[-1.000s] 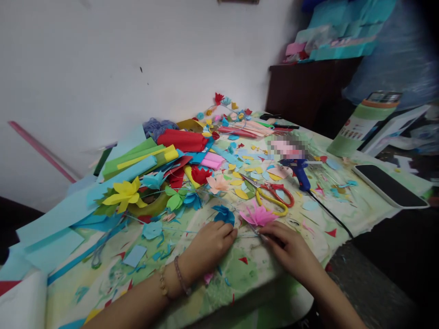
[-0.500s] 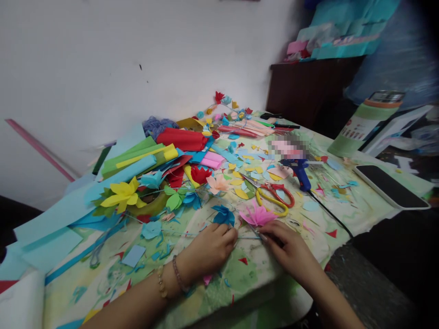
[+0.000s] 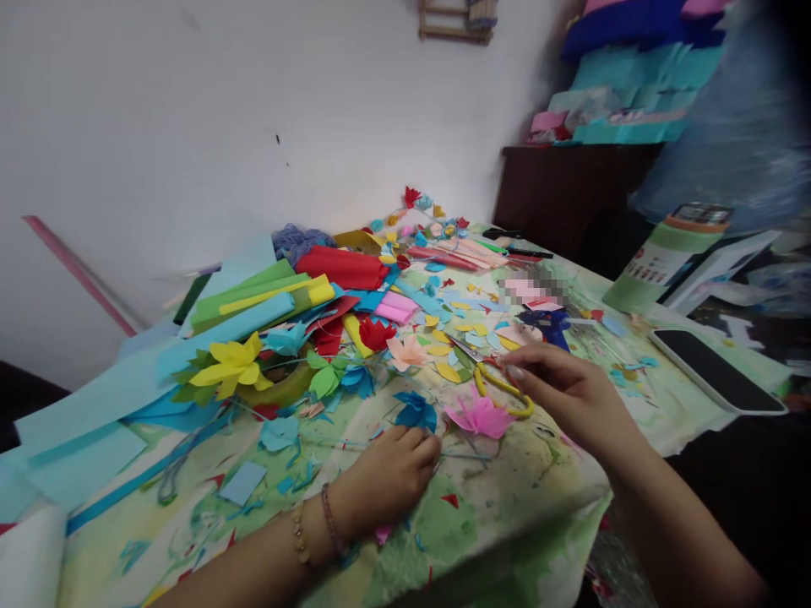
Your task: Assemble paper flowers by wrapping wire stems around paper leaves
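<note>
My left hand [image 3: 400,466] rests low over the table with its fingers closed on a thin light blue string [image 3: 465,457], which shows to either side of it. Just beyond those fingers sits a dark blue paper flower [image 3: 416,411]. A pink paper flower [image 3: 480,415] lies to the right, touched by neither hand. My right hand [image 3: 563,390] is over the scissors [image 3: 503,384], its fingers stretched toward the handles and covering much of the red one. Whether the fingertips touch the scissors is hard to see. The scissors' yellow handle and blades stay visible.
A blue glue gun [image 3: 556,328] lies behind my right hand. Further right are a phone [image 3: 715,371] and a green bottle [image 3: 665,257]. Paper rolls [image 3: 342,268], a yellow paper flower [image 3: 231,363] and many loose paper petals cover the left and back.
My right hand has left the pink flower and moved up and right to the scissors. The left hand has stayed by the blue flower. The camera view has tilted up slightly.
</note>
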Demonstrator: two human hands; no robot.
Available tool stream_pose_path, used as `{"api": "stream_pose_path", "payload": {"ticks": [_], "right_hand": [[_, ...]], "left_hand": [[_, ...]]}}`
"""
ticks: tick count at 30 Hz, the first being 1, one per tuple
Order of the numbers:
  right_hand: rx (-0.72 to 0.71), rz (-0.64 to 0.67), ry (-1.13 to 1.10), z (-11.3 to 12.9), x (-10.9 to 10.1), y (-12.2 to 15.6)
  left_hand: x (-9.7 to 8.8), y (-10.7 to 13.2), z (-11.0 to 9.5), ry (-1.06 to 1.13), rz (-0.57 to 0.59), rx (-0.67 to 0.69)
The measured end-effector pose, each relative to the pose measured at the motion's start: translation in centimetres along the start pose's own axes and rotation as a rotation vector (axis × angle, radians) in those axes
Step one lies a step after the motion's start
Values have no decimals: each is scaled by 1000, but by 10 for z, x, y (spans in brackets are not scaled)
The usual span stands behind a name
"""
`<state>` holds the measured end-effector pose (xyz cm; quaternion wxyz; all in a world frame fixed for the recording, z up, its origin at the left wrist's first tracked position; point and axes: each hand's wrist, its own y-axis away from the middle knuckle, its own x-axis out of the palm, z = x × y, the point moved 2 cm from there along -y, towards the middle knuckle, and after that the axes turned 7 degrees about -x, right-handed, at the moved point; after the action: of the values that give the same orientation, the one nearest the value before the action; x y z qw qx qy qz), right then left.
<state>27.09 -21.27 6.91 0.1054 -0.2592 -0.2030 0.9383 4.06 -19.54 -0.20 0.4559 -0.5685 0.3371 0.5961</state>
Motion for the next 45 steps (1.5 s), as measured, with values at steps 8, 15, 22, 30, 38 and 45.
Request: {"api": "stream_pose_path", "payload": {"ticks": [8, 15, 22, 30, 38, 45], "right_hand": [[2, 366, 518, -34, 41, -93], [-22, 417, 677, -56, 81, -128], [-153, 495, 789, -66, 129, -150], [-348, 739, 893, -64, 145, -179], [-512, 861, 962, -66, 145, -181], [-604, 867, 971, -69, 155, -178]], "left_hand": [[3, 0, 1, -3, 12, 7], [6, 0, 1, 23, -22, 9], [3, 0, 1, 15, -10, 21], [7, 1, 2, 23, -90, 8], [8, 0, 4, 43, -111, 16], [11, 0, 3, 32, -127, 11]]}}
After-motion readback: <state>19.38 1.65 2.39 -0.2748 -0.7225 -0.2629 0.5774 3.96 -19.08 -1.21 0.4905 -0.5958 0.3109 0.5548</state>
